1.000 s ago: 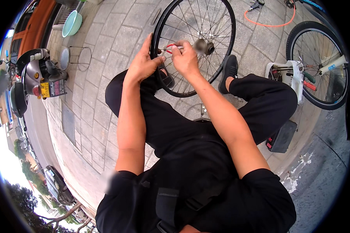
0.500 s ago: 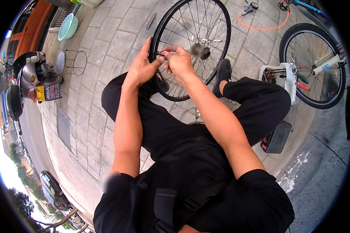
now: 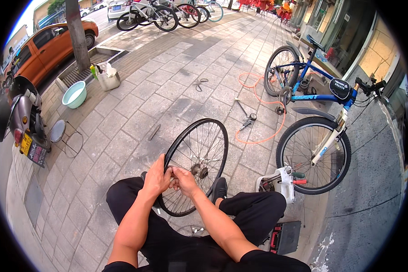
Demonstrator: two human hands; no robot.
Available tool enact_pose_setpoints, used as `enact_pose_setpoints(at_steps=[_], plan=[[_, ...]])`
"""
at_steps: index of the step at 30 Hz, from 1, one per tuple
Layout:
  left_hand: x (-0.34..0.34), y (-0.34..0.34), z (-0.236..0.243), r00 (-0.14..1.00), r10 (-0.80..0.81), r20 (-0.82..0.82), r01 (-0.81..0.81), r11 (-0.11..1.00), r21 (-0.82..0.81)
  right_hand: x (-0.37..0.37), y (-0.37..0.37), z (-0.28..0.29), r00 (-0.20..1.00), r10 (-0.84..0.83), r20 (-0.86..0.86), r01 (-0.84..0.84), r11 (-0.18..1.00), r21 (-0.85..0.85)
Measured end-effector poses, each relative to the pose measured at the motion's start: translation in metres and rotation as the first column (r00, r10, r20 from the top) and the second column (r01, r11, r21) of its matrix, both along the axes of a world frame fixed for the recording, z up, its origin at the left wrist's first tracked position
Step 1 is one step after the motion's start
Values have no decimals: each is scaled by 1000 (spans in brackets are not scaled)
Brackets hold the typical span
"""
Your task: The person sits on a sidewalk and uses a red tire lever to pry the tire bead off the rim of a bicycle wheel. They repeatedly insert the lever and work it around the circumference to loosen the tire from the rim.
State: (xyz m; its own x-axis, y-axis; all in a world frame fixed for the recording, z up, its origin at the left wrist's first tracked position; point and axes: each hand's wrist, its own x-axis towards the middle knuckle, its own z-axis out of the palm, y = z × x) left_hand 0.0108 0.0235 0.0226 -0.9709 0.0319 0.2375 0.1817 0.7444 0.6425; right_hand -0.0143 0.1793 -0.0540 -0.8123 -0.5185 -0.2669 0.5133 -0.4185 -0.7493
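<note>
A bicycle wheel (image 3: 222, 145) with a black rim, spokes and a central hub stands tilted between my bent legs. My left hand (image 3: 155, 178) grips the left side of its rim, with the fingers along the outside. My right hand (image 3: 184, 182) is closed just inside the rim, beside my left thumb and in front of the spokes. What its fingers hold is too small or hidden to make out. A thin grey bar (image 3: 154, 132) lies on the paving left of the wheel.
At right lie a blue bicycle (image 3: 320, 97), white tool container (image 3: 285, 187), dark toolbox (image 3: 285, 238) and pump gauge (image 3: 251, 118) with orange hose (image 3: 258, 142). At left are a basin (image 3: 74, 95), stool (image 3: 58, 130), scooter (image 3: 29, 115) and orange car (image 3: 54, 50). Parked bicycles (image 3: 165, 17) stand farther off.
My view has tilted up, bringing the street and whole blue bicycle into sight. The red-handled tool seen earlier in my right hand is now hidden. Both hands stay at the rim.
</note>
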Motion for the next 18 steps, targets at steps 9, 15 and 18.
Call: enact_pose_setpoints(at_steps=[9,15,18], plan=[[2,10,7,999,25,-30,-28,995,-100,17,-17,3,971,-193,-139,216,959,185],[4,9,9,998,24,52,-19,996,-87,3,0,22,998,-6,62,-7,978,207],[4,11,8,998,43,56,-38,996,-79,15,0,12,997,-74,-3,74,992,101]])
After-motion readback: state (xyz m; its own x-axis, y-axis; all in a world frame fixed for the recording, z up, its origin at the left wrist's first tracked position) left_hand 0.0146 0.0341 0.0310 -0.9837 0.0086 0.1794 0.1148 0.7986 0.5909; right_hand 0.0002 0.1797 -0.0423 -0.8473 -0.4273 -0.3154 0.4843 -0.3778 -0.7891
